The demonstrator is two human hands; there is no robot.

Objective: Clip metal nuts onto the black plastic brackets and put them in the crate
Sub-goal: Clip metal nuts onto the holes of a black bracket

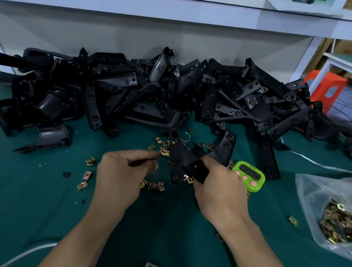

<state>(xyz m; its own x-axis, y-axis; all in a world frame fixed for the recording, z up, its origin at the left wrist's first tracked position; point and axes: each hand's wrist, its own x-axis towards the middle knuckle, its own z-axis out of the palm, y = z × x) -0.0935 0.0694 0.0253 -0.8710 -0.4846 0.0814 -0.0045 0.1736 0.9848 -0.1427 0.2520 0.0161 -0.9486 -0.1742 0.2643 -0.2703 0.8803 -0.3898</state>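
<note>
Black bracket (180, 156) was held just left of the green timer (250, 176), long axis running away and leftward, near end clamped by fingers of the right hand (219, 188); the left hand (120, 175) pinched a metal nut (164, 153) at its left edge.

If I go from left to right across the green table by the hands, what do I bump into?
Loose nuts → left hand → black bracket → right hand → green timer → bag of nuts.
</note>
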